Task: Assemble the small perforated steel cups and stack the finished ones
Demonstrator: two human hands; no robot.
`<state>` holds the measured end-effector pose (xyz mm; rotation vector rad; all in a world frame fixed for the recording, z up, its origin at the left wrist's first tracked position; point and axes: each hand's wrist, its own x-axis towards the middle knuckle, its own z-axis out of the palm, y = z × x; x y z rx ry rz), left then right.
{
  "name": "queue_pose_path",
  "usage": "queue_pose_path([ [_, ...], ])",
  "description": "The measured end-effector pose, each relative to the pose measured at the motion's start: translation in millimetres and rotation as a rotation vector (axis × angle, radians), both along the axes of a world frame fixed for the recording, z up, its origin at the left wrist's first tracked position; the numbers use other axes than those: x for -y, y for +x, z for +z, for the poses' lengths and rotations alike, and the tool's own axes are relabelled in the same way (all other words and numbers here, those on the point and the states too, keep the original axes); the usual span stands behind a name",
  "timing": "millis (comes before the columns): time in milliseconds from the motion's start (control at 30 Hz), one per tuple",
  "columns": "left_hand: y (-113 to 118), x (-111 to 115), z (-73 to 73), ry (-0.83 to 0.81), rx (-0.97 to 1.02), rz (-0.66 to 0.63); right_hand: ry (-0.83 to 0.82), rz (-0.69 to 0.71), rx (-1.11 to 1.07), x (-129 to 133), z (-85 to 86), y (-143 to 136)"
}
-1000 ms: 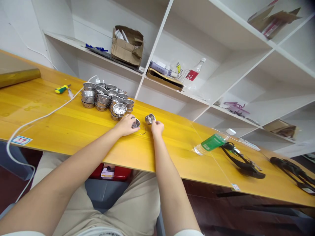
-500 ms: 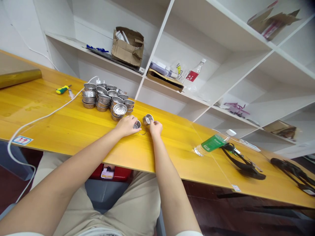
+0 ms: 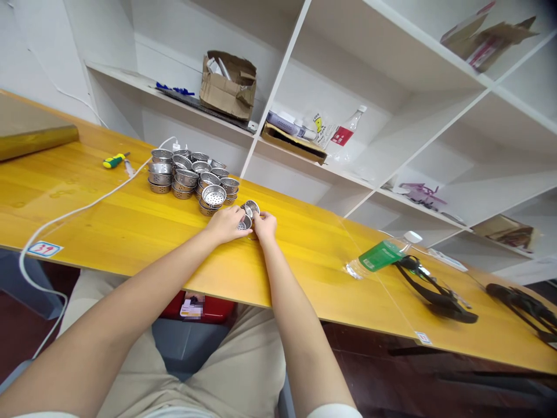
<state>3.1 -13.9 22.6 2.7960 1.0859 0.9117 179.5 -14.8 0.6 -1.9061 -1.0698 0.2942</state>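
My left hand is closed on a small perforated metal cup low over the yellow table. Right beside it, my right hand grips a second perforated metal cup by its side, with the cup's opening tilted toward me. The two cups are close together, and fingers partly cover both. Just behind my left hand stand stacks of similar metal cups, several of them piled on one another.
On the yellow table, a white cable and a green-yellow screwdriver lie left. A green-labelled bottle and a black strap lie right. White shelves rise behind.
My right hand has moved left with its cup, bringing it up to the cup in my left hand. The view has shifted slightly.
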Motion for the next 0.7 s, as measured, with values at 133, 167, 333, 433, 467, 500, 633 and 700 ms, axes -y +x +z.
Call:
queue_pose_path([
  [133, 0, 0, -0.2, 0.008, 0.002, -0.009, -0.028, 0.010, -0.013, -4, -0.2, -3],
  [167, 0, 0, -0.2, 0.006, 0.002, -0.008, -0.038, 0.023, -0.017, -4, -0.6, -3],
  [333, 0, 0, 0.0, 0.003, 0.013, -0.007, -0.044, 0.139, 0.016, -2, 0.1, -4],
  [433, 0, 0, -0.4, 0.006, 0.020, -0.011, -0.036, 0.150, 0.066, 4, 6.1, -2],
  [467, 0, 0, -0.5, 0.003, 0.020, -0.011, -0.046, 0.128, 0.105, 8, 8.8, -1],
  [500, 0, 0, -0.6, 0.001, 0.020, -0.009, -0.069, 0.095, 0.156, 12, 11.4, 0],
  [633, 0, 0, -0.8, 0.012, 0.015, -0.002, -0.316, -0.030, 0.377, 27, 18.0, 5],
  [700, 0, 0, -1.0, 0.015, 0.015, -0.009, -0.422, -0.019, 0.434, 32, 18.4, 6],
])
